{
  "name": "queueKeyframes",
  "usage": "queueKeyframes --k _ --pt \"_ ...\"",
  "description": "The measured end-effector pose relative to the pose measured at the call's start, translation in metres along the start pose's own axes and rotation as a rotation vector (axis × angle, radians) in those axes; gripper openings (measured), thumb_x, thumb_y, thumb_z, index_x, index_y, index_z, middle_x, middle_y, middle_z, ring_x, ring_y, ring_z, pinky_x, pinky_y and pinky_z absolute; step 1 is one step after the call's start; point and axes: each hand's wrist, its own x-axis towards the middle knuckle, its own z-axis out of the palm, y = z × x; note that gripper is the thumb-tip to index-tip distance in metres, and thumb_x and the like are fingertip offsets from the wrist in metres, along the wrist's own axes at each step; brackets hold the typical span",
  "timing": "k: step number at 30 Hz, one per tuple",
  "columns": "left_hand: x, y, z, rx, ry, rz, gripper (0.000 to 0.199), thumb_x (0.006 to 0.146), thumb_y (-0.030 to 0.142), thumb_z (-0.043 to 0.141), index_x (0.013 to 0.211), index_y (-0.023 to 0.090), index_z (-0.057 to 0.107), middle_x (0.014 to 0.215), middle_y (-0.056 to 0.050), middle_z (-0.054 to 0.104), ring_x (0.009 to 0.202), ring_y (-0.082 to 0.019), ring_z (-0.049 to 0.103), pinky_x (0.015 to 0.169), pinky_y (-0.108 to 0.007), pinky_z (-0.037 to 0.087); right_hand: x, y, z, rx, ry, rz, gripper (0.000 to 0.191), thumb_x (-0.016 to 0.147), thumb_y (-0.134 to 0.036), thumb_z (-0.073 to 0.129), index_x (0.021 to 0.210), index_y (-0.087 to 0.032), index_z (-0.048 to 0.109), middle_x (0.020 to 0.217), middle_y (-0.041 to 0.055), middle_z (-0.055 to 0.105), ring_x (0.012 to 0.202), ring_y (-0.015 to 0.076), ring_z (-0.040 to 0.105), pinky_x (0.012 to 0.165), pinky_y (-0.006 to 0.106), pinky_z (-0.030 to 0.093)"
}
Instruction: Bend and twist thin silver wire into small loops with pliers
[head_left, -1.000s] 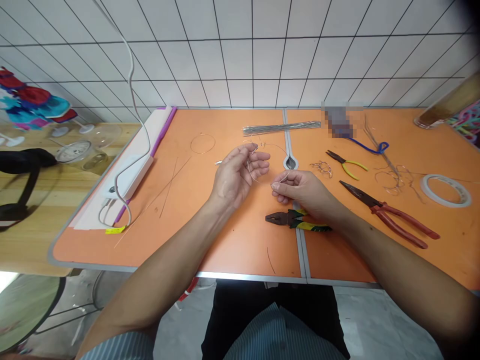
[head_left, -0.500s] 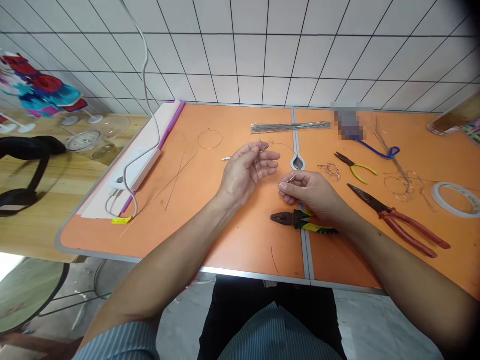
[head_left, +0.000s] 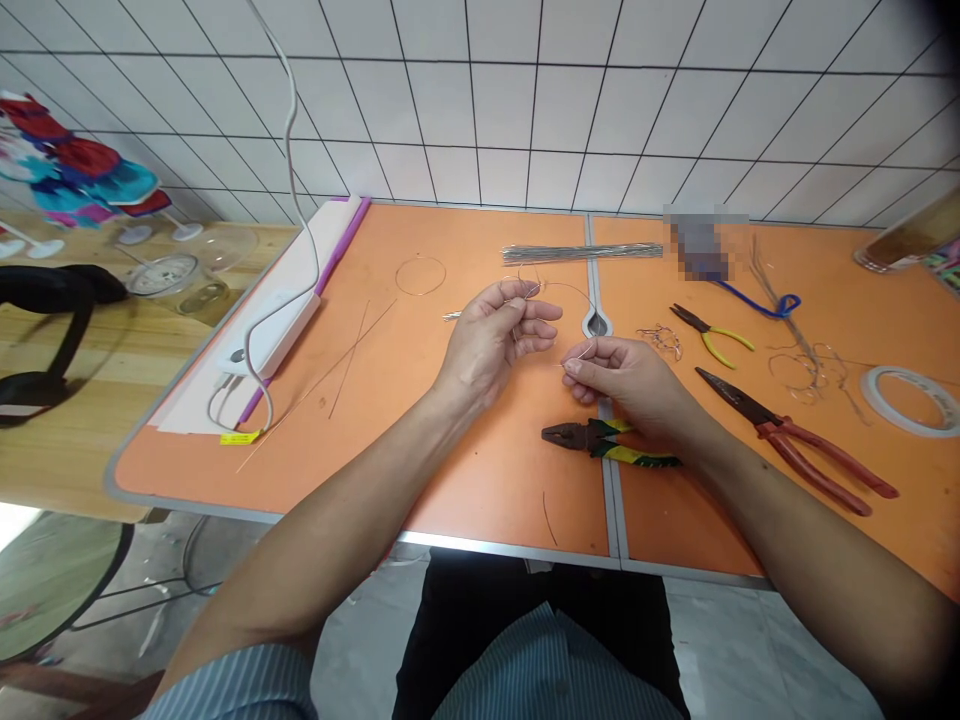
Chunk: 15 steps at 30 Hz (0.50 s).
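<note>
A thin, bent wire point(head_left: 574, 290) arcs between my two hands above the orange table. My left hand point(head_left: 491, 330) pinches one part of it between thumb and forefinger, the other fingers loosely spread. The far end is pinched in the fingertips of my right hand point(head_left: 619, 375). Below the right hand lie combination pliers point(head_left: 574, 436) with black, yellow and green handles, partly covered by that hand. A bundle of straight wires point(head_left: 540, 256) lies behind the hands. On the left a wire ring point(head_left: 420, 276) rests flat on the table.
To the right lie red-handled pliers point(head_left: 795, 440), small yellow-handled pliers point(head_left: 705, 332), tangled wire point(head_left: 661, 342) and a white tape roll point(head_left: 874, 385). A white power strip point(head_left: 277, 335) with a cable stands at the left. A tiled wall point(head_left: 502, 100) closes off the back.
My right hand has shifted very slightly, and its fingertips sit a little further right along the wire. The left hand keeps its pinch. The view has tilted marginally.
</note>
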Motion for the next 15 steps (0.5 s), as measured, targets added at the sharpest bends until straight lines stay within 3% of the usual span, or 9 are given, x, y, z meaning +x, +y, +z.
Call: queueKeyframes --k 15 --pt "0.0022 -0.0003 -0.0022 0.007 0.015 -0.005 0.007 0.105 0.015 0.067 0.103 0.019 0.072 0.088 -0.005 0.085 0.064 -0.012 0.075 0.068 -0.025 0.06 0.0053 0.0015 -0.0075 -0.038 0.036 -0.021 0.05 0.074 -0.062 0.104 0.089 -0.021 0.079 0.08 0.0017 0.076 0.069 0.0125 0.065 0.068 0.027 0.057"
